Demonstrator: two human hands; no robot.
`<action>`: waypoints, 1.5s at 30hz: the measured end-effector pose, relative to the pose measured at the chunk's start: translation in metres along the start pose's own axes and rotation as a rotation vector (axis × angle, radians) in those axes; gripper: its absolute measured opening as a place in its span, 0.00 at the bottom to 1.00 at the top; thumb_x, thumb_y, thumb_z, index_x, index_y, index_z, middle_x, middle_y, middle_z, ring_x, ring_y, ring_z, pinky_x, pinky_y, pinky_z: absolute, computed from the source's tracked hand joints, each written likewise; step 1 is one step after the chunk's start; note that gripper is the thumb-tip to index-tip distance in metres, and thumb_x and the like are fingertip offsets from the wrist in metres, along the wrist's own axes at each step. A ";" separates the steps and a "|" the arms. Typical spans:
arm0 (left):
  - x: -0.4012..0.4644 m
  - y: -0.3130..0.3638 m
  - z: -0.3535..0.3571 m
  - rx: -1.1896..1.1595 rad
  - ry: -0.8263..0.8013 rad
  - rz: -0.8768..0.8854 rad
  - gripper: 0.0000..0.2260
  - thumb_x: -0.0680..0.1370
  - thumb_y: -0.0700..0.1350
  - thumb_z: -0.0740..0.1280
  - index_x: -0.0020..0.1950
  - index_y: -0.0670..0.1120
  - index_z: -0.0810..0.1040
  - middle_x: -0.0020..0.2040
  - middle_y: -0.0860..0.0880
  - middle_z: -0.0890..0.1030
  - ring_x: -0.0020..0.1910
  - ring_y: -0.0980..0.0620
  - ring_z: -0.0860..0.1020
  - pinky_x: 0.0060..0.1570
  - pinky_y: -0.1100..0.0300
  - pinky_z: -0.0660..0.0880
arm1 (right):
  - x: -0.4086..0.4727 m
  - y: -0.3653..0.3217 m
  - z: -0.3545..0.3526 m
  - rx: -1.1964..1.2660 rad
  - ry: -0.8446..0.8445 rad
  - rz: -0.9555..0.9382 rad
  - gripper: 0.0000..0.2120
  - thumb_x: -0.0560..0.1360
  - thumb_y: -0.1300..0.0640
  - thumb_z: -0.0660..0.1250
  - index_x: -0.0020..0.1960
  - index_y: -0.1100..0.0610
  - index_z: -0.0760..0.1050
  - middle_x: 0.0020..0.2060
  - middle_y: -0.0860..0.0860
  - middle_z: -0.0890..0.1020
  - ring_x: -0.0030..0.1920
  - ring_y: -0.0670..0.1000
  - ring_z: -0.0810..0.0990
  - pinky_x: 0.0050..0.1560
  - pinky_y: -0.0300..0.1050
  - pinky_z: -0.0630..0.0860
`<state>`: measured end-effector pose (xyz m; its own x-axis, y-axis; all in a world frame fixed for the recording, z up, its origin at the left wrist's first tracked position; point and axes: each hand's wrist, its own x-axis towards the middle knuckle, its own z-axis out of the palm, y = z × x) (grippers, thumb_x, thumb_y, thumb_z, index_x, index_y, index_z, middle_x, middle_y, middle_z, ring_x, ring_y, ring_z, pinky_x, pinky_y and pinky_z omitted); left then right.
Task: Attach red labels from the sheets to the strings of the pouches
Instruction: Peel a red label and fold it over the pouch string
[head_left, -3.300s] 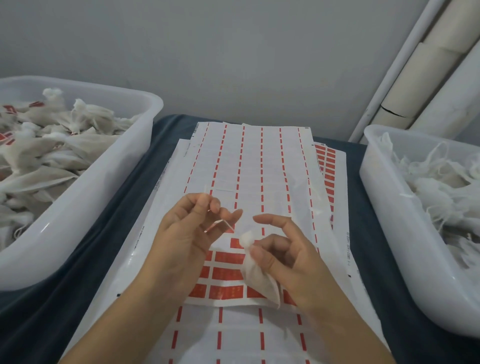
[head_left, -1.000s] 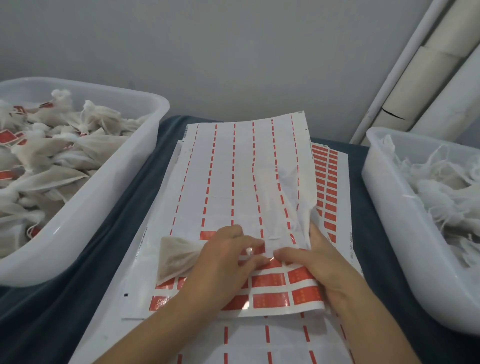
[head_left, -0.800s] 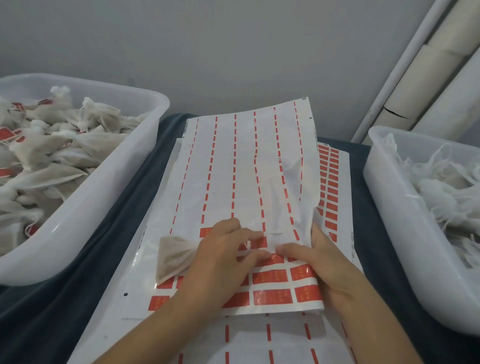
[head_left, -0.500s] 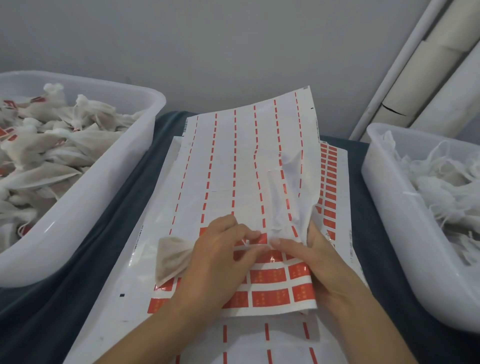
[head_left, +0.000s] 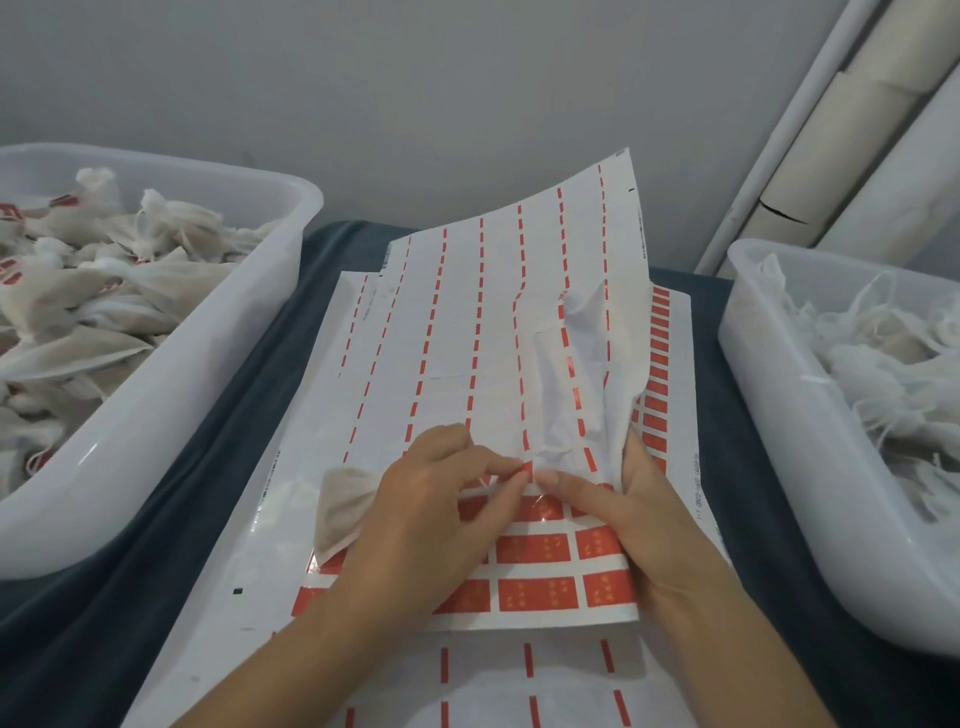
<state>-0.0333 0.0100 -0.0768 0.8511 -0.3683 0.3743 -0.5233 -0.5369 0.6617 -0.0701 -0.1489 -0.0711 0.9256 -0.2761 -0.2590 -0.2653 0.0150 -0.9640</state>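
Observation:
A label sheet (head_left: 467, 332) lies in the middle, mostly peeled, with rows of red labels (head_left: 535, 548) left along its near end. My left hand (head_left: 431, 525) pinches at the edge of a red label at the sheet's middle. A beige pouch (head_left: 343, 506) sticks out from under this hand, lying on the sheet. My right hand (head_left: 618, 514) holds the sheet's right edge, thumb under it, forefinger pressing beside the label. The sheet's far right corner curls up off the stack.
A white tub (head_left: 156, 426) at the left holds several pouches with red labels. A white tub (head_left: 810, 467) at the right holds several unlabelled pouches with loose strings. More label sheets (head_left: 670, 364) lie underneath on a dark blue cloth (head_left: 270, 332). Pipes stand at the back right.
Earlier both hands held the pouch and its string in the air. Now the pouch lies under my left hand, both hands work at a label, and the sheet's far end has curled up higher.

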 end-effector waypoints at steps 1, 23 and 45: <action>0.000 0.000 0.000 0.012 0.011 -0.006 0.11 0.72 0.54 0.66 0.48 0.51 0.83 0.39 0.70 0.65 0.39 0.65 0.70 0.40 0.77 0.65 | 0.000 0.000 0.000 -0.029 0.011 -0.001 0.33 0.54 0.42 0.72 0.57 0.37 0.65 0.49 0.43 0.82 0.42 0.50 0.85 0.43 0.50 0.82; 0.006 0.008 -0.011 -0.178 0.191 0.247 0.06 0.69 0.53 0.67 0.44 0.57 0.75 0.39 0.69 0.68 0.43 0.72 0.69 0.40 0.81 0.67 | -0.012 -0.021 0.003 -0.315 -0.103 -0.072 0.15 0.59 0.38 0.63 0.33 0.48 0.80 0.46 0.33 0.78 0.39 0.35 0.79 0.33 0.26 0.71; -0.002 0.004 0.000 -0.093 0.084 0.253 0.27 0.68 0.47 0.70 0.65 0.53 0.65 0.40 0.66 0.66 0.47 0.71 0.66 0.46 0.80 0.68 | -0.021 -0.011 0.024 -0.063 -0.097 -0.439 0.33 0.61 0.51 0.71 0.62 0.38 0.61 0.40 0.41 0.84 0.43 0.44 0.84 0.39 0.28 0.76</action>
<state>-0.0372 0.0085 -0.0745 0.6961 -0.4154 0.5856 -0.7171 -0.3625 0.5953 -0.0798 -0.1206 -0.0564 0.9743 -0.1520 0.1664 0.1449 -0.1428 -0.9791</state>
